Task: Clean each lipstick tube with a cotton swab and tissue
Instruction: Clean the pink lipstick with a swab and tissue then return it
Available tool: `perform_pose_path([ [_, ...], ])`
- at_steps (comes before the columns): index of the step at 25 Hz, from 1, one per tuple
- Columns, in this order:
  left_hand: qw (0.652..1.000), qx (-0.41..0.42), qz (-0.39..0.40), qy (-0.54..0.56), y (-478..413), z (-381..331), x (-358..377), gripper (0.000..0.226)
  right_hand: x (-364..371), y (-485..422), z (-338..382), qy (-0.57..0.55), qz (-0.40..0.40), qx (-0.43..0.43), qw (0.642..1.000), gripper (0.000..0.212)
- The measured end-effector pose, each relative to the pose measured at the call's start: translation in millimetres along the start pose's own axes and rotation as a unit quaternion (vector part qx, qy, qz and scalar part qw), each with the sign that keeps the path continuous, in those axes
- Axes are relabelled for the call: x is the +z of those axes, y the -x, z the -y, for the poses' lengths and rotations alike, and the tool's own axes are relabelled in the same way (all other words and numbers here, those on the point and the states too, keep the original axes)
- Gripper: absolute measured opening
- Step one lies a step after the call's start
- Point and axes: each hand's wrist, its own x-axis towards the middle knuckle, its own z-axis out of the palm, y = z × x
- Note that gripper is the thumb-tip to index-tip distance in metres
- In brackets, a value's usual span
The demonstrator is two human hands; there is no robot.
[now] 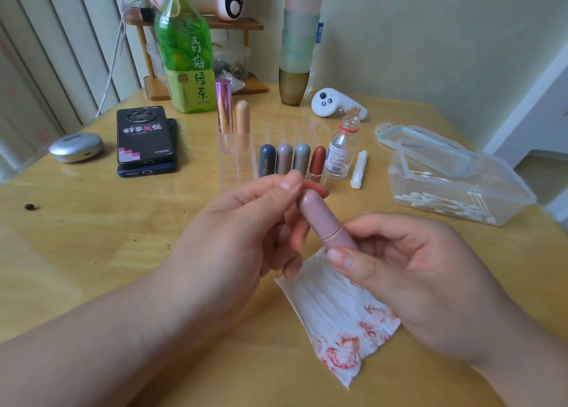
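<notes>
From the head camera, the mauve lipstick tube (pixel 322 222) is held above the table (pixel 92 237), over a red-smeared tissue (pixel 341 323), and in front of the clear organizer (pixel 236 160) where other tubes stand. It looks light, rigid and smooth — probably slippery plastic, rounded at both ends, with a seam ring below the middle where cap meets base. I judge the safest hold is one hand on each side of that seam, pinching the barrel rather than the domed tips.

The left hand (pixel 246 225) closes its thumb and fingertips narrowly on the upper cap end. The right hand (pixel 408 271) curls around the lower base, thumb pressed across it — both hands grip the same tube, and neither holds a swab. Cotton swabs lie in the plastic box (pixel 455 191) well to the right.
</notes>
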Motion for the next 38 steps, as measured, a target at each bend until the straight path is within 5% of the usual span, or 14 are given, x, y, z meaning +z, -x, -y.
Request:
perform_pose_path([
  [5,0.997,-0.002,-0.016,-0.069,2,-2,1,0.028,3,-2,-3,-0.136,0.003,0.068,0.988,0.041],
  [13,0.993,-0.035,-0.068,-0.09,1,-3,-2,0.038,7,-5,-2,-0.216,0.085,0.073,0.97,0.025],
  [22,0.995,-0.009,-0.028,-0.093,1,-3,-2,0.049,6,-5,-8,-0.198,0.066,0.068,0.976,0.024],
  [26,0.987,-0.013,0.066,-0.143,5,-4,2,0.047,6,-7,-7,-0.24,0.042,0.065,0.968,0.022],
  [31,0.972,-0.012,0.039,-0.232,5,-3,-2,0.03,6,-5,4,-0.156,-0.017,0.061,0.986,0.021],
  [38,0.987,-0.028,0.014,-0.155,3,-13,-1,0.02,0,-20,22,-0.002,-0.076,0.011,0.997,0.039],
])
